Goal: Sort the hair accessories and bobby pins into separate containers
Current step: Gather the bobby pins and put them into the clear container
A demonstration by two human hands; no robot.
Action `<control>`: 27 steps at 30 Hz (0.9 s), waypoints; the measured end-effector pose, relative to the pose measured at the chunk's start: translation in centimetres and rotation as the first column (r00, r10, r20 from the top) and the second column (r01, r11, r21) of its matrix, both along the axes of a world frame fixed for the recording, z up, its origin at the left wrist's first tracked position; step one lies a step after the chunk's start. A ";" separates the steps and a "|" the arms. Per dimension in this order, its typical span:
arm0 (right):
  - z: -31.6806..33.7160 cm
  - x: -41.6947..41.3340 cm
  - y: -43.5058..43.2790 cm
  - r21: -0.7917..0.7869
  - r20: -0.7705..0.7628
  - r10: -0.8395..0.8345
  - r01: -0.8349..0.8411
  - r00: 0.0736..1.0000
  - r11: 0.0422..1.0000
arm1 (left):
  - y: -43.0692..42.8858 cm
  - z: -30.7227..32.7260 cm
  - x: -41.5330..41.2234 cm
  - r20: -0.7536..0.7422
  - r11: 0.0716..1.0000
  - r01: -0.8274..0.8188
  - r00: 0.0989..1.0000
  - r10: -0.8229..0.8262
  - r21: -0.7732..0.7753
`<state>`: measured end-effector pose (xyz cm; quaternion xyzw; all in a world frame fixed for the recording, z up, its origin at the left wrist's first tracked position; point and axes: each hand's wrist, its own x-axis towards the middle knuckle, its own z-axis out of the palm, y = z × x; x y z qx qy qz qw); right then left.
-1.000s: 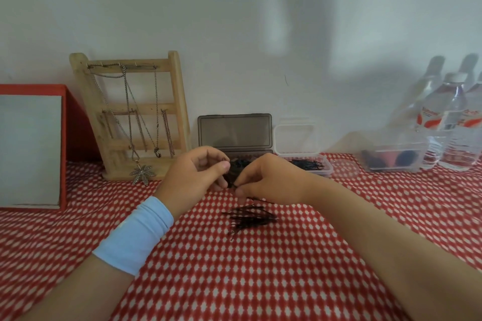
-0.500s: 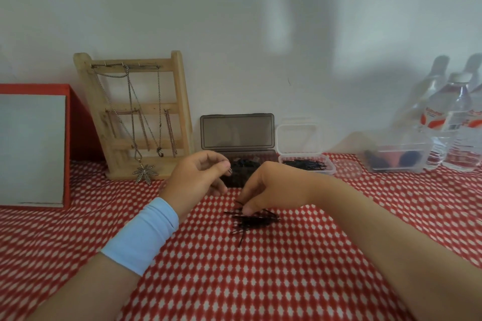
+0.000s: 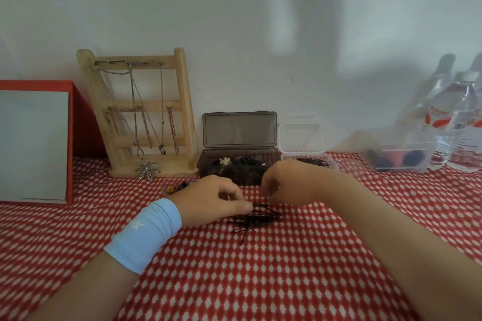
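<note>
Right hand [image 3: 289, 182] fingertips curl out of sight — grip unclear; coloured bits [image 3: 177, 186] half-hidden behind left hand [image 3: 211, 200]; bottles [image 3: 467, 122] cut by right edge.

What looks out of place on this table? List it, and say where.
A tangled pile of bobby pins lies loose on the tablecloth, in front of the clear box where other pins sit, so it looks unsorted. Nothing else looks spilled or broken.
</note>
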<state>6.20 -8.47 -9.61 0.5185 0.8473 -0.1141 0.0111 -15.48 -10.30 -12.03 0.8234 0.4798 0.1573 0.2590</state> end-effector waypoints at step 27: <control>-1.0 -2.7 -1.1 -0.089 0.104 0.050 -0.040 0.993 0.995 | -0.2 -0.8 0.7 -0.312 0.993 -0.033 0.948 0.068 0.116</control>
